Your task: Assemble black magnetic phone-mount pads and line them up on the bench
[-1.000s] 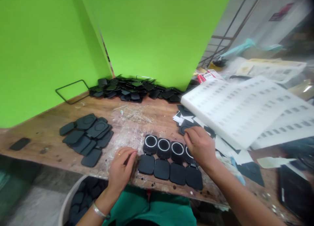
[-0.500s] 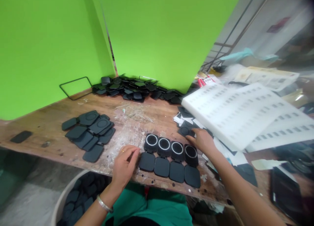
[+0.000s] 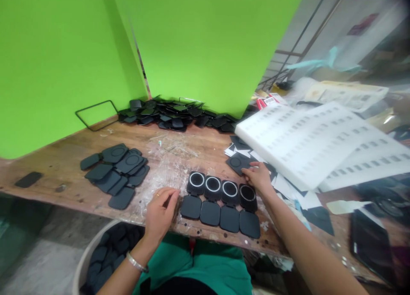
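Note:
Four folding black pads lie opened out in a row near the table's front edge. Each has an upper half with a pale ring (image 3: 229, 192) and a plain square lower half (image 3: 210, 213). Just left of the row, my left hand (image 3: 161, 209) rests with thumb and fingertips together, and nothing shows in them. Beyond the row's right end, my right hand (image 3: 258, 176) pinches the near right edge of a flat black square sheet (image 3: 236, 162) with a circle marked on it. My right fingertips are partly hidden behind the hand.
More folding black pads (image 3: 117, 169) are heaped at left. A pile of dark pieces (image 3: 173, 115) lies along the green panel (image 3: 198, 43). White foam sheets (image 3: 297, 145) cover the right side, beside a black phone-like slab (image 3: 368, 243). A bin (image 3: 81, 261) of black pieces stands below.
My right hand has shifted slightly, and more of the black square sheet shows beside its fingers. My left hand stays beside the row. The view has tilted a little.

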Tool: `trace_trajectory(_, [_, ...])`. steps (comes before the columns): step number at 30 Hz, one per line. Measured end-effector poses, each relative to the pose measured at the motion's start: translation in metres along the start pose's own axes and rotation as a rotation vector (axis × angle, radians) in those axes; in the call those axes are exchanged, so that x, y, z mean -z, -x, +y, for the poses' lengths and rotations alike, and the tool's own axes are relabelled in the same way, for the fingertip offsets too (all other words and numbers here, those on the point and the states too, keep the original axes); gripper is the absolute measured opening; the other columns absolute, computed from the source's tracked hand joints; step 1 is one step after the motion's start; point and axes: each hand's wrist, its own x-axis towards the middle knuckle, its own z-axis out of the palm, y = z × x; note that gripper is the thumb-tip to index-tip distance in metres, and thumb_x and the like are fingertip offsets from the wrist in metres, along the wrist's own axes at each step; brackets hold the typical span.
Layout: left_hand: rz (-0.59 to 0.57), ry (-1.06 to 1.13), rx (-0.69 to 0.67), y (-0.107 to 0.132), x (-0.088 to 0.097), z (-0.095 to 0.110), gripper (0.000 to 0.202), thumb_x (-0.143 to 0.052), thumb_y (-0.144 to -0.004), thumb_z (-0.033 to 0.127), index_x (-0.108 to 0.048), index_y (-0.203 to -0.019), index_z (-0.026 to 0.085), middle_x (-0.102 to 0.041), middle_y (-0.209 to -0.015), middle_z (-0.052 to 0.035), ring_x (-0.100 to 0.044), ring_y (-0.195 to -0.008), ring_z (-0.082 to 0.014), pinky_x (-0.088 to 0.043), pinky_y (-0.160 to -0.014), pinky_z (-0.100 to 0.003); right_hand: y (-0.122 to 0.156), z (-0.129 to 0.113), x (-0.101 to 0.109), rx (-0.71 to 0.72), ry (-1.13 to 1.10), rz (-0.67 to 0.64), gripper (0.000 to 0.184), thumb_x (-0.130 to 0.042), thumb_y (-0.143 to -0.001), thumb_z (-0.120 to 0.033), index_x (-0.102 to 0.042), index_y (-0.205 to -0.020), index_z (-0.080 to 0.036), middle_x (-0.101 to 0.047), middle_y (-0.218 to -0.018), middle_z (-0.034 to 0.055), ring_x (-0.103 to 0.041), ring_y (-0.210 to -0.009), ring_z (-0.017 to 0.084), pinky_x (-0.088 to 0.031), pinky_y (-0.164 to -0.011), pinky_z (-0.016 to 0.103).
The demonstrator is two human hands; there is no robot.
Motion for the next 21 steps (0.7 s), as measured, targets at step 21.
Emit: trace_trajectory(21, [-0.042, 0.778, 0.681, -0.019, 0.029, 0.051, 0.036, -0.081, -0.067, 0.035, -0.073, -0.096, 0.016, -0.074, -0.088, -0.0038, -0.066, -0.077, -0.0158, -0.052, -0.068, -0.023, 0.141, -0.057, -0.071, 1.078, 0.139, -0.194, 0.019, -0.057, -0.092, -0.023, -0.073, -0.103, -0.023, -0.058, -0.092, 0.0086, -0.059, -0.083, 0.021, -0.052, -0.071, 0.035])
